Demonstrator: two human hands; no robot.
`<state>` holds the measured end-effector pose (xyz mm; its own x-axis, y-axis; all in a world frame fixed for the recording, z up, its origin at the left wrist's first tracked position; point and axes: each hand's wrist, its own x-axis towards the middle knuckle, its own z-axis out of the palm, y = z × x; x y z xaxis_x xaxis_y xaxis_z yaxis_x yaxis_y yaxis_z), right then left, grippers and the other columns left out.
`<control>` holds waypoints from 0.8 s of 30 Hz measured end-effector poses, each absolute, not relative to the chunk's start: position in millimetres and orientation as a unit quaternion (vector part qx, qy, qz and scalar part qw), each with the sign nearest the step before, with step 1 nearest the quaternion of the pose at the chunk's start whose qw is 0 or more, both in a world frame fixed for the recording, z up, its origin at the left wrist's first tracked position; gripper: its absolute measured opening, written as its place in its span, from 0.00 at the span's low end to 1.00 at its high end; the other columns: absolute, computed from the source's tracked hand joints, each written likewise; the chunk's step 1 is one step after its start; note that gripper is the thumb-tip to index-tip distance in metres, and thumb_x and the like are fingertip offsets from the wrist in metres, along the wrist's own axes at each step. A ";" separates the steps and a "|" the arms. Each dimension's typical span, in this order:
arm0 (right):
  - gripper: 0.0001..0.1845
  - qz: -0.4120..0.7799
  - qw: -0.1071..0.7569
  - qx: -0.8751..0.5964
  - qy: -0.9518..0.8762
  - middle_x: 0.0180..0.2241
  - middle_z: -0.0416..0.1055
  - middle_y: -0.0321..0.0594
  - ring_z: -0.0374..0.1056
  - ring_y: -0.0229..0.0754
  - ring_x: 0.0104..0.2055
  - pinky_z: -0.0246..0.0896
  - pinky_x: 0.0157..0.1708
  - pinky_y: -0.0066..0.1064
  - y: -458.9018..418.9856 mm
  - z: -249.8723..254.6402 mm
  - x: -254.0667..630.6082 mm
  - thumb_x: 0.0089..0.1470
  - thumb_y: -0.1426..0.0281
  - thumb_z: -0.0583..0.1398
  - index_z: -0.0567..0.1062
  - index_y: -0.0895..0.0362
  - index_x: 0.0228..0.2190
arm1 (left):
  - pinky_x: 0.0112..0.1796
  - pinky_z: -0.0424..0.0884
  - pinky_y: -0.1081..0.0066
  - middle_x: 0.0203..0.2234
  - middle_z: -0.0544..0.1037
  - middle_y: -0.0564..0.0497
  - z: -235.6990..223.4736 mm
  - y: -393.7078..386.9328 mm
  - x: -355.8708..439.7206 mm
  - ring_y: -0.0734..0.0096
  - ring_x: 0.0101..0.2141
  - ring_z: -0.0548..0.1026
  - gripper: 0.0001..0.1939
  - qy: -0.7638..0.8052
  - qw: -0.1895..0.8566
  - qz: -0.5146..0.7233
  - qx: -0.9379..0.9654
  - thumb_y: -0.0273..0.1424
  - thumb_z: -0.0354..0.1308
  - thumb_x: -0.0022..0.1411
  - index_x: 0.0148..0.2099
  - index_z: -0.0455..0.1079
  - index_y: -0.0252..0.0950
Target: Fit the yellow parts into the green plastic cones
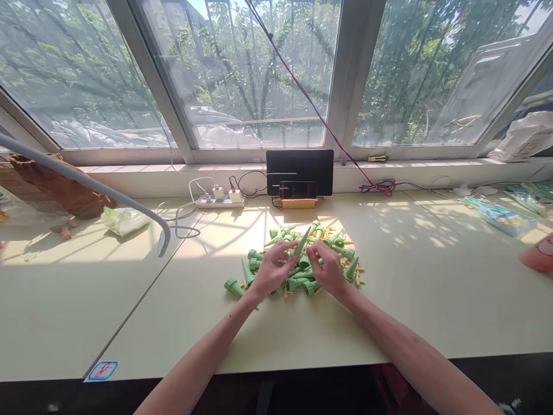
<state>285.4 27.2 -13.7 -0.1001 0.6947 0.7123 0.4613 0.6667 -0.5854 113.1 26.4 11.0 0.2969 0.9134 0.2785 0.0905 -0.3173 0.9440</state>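
My left hand grips a green plastic watering spike, its pointed end tilted up and to the right. Close beside it, my right hand has its fingers pinched together; whatever they hold is hidden or too small to make out. Under and around both hands spreads a pile of similar green spikes, several with ribbed round caps. Small yellow T-shaped pieces lie mixed in, mostly along the right side of the pile. One capped spike rests at the pile's left edge.
A dark tablet and a phone stand behind the pile on the pale table. To their left is a power strip with cables. A grey curved bar crosses the left side. Plastic packets lie far right.
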 end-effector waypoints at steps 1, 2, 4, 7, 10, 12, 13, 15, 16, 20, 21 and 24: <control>0.14 0.111 0.542 -0.396 -0.733 0.25 0.64 0.36 0.60 0.38 0.27 0.57 0.29 0.30 27.3 -14.0 285.4 0.66 0.68 0.51 0.66 0.55 0.27 | 0.19 0.70 0.79 0.41 0.69 0.46 10.7 26.5 113.0 0.77 0.27 0.71 0.19 0.373 0.443 0.459 0.674 0.39 0.61 0.61 0.53 0.72 0.39; 0.15 0.114 0.541 -0.399 -0.731 0.25 0.64 0.36 0.60 0.38 0.27 0.58 0.29 0.30 27.4 -14.2 285.5 0.66 0.68 0.51 0.66 0.55 0.27 | 0.20 0.70 0.79 0.41 0.69 0.47 10.8 26.3 113.2 0.77 0.27 0.71 0.19 0.374 0.437 0.458 0.677 0.38 0.60 0.61 0.53 0.72 0.39; 0.15 0.120 0.540 -0.407 -0.727 0.25 0.64 0.36 0.60 0.38 0.27 0.58 0.29 0.30 27.8 -14.4 285.6 0.66 0.67 0.51 0.66 0.55 0.27 | 0.20 0.70 0.80 0.42 0.69 0.46 12.2 25.3 114.1 0.78 0.27 0.70 0.18 0.383 0.428 0.456 0.680 0.39 0.60 0.61 0.52 0.72 0.38; 0.13 0.135 0.545 -0.413 -0.717 0.26 0.66 0.36 0.62 0.38 0.29 0.61 0.29 0.30 28.0 -13.7 285.2 0.66 0.67 0.52 0.68 0.55 0.29 | 0.18 0.68 0.80 0.44 0.70 0.46 14.8 23.4 116.0 0.80 0.25 0.69 0.18 0.399 0.422 0.453 0.676 0.39 0.60 0.61 0.51 0.70 0.38; 0.06 0.152 0.563 -0.410 -0.701 0.33 0.70 0.38 0.66 0.38 0.31 0.65 0.29 0.29 27.2 -12.4 284.3 0.64 0.67 0.54 0.70 0.55 0.37 | 0.17 0.66 0.80 0.44 0.70 0.46 15.8 22.7 116.5 0.83 0.23 0.67 0.19 0.406 0.432 0.456 0.664 0.40 0.59 0.62 0.52 0.68 0.39; 0.06 0.152 0.569 -0.404 -0.700 0.37 0.71 0.40 0.68 0.38 0.33 0.66 0.28 0.29 26.8 -11.8 283.9 0.63 0.68 0.56 0.70 0.55 0.42 | 0.17 0.65 0.80 0.43 0.69 0.47 15.5 23.0 116.0 0.84 0.21 0.66 0.19 0.410 0.440 0.461 0.653 0.40 0.59 0.62 0.53 0.67 0.39; 0.08 0.149 0.565 -0.401 -0.705 0.39 0.71 0.41 0.69 0.38 0.33 0.67 0.28 0.29 26.7 -11.7 283.8 0.63 0.68 0.56 0.70 0.55 0.44 | 0.16 0.64 0.80 0.42 0.69 0.47 15.3 23.2 115.6 0.85 0.21 0.65 0.19 0.413 0.444 0.463 0.646 0.41 0.59 0.62 0.53 0.67 0.39; 0.09 0.144 0.548 -0.394 -0.724 0.40 0.71 0.42 0.69 0.39 0.33 0.68 0.28 0.30 27.0 -12.1 283.9 0.63 0.69 0.56 0.70 0.54 0.45 | 0.16 0.63 0.80 0.42 0.68 0.48 15.2 23.4 115.0 0.85 0.20 0.65 0.20 0.419 0.451 0.466 0.635 0.41 0.59 0.62 0.52 0.67 0.39; 0.10 0.144 0.538 -0.391 -0.732 0.40 0.71 0.42 0.69 0.39 0.33 0.68 0.28 0.30 27.5 -12.7 284.1 0.63 0.70 0.56 0.70 0.54 0.46 | 0.16 0.62 0.80 0.41 0.68 0.48 15.2 23.5 114.7 0.85 0.20 0.65 0.20 0.423 0.453 0.467 0.631 0.42 0.59 0.62 0.52 0.67 0.39; 0.11 0.144 0.516 -0.388 -0.750 0.40 0.71 0.43 0.69 0.40 0.32 0.68 0.27 0.31 30.4 -17.2 285.7 0.63 0.70 0.56 0.71 0.53 0.46 | 0.16 0.62 0.80 0.40 0.69 0.48 14.9 23.6 114.3 0.84 0.20 0.66 0.21 0.435 0.448 0.464 0.629 0.43 0.59 0.61 0.51 0.66 0.38; 0.11 0.143 0.513 -0.388 -0.752 0.40 0.71 0.43 0.69 0.40 0.32 0.68 0.27 0.31 31.2 -18.4 286.1 0.62 0.70 0.57 0.71 0.53 0.46 | 0.17 0.62 0.80 0.39 0.69 0.48 14.6 23.6 114.3 0.83 0.20 0.66 0.21 0.436 0.444 0.463 0.631 0.43 0.59 0.60 0.51 0.67 0.38; 0.09 0.139 0.508 -0.386 -0.757 0.39 0.71 0.43 0.69 0.40 0.31 0.68 0.27 0.31 32.9 -20.6 287.0 0.62 0.69 0.58 0.71 0.53 0.45 | 0.18 0.62 0.79 0.38 0.69 0.49 13.9 23.5 114.0 0.84 0.20 0.65 0.20 0.438 0.430 0.462 0.641 0.43 0.59 0.60 0.50 0.67 0.37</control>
<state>287.0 32.9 -20.6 -0.1862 0.7260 0.6620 0.4433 0.6634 -0.6029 114.0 23.5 13.9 0.1898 0.9580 0.2152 0.1647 -0.2471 0.9549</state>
